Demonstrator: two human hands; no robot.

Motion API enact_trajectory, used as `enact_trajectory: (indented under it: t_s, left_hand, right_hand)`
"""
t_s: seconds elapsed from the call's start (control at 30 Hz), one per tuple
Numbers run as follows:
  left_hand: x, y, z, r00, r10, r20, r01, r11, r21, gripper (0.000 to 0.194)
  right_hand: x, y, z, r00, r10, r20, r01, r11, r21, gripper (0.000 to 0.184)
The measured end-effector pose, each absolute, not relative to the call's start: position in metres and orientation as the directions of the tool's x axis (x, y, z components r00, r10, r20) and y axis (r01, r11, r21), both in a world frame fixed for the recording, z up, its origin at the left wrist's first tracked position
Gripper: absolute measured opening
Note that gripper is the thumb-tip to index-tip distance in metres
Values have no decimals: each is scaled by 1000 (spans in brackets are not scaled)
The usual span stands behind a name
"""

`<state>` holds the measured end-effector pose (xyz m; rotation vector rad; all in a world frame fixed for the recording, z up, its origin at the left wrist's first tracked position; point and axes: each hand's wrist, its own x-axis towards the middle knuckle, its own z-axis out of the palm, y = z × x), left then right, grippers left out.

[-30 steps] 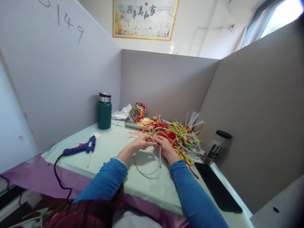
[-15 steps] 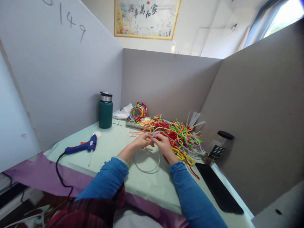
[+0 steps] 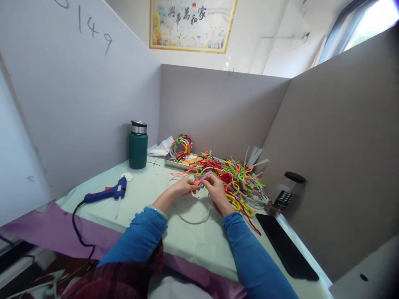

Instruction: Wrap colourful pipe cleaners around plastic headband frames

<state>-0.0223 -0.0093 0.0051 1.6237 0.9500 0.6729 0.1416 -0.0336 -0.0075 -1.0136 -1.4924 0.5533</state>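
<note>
My left hand [image 3: 186,186] is closed in a pinch on a thin grey-white hoop [image 3: 195,223], where an orange strand shows at the fingertips. My right hand [image 3: 215,187] pinches a lilac pipe cleaner [image 3: 208,174] close to the left fingertips. The hoop hangs below both hands, its lower curve just over or on the table cloth; I cannot tell which. Fingers hide the spot where strands and hoop meet. Just beyond my hands lies a tangled heap of coloured pipe cleaners [image 3: 238,176].
A metal tray [image 3: 174,163] with finished-looking colourful hoops [image 3: 181,147] stands at the back. To the left are a green bottle [image 3: 138,147] and a blue glue gun [image 3: 106,194] with its cord. A black phone-like slab [image 3: 285,247] and a clear jar [image 3: 285,193] sit right. Grey partitions [image 3: 218,108] enclose the table.
My hands have drawn slightly apart, and the right fingers have shifted along the lilac pipe cleaner. More orange and lilac shows between them. The hoop's lower curve has risen a little.
</note>
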Motion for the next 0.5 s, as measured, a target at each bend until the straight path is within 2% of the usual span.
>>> enact_trajectory:
  t_s: [0.2,0.5]
  left_hand:
    - [-19,-7,2,441,897,-29,334,-134,933,27]
    - [-18,-6,0,399,917,-11,332,-133,934,20]
  right_hand:
    - [137,-34,-9,25,843,537,286,509,-812,18]
    - [136,-32,-12,13,830,557,258,535,-804,17]
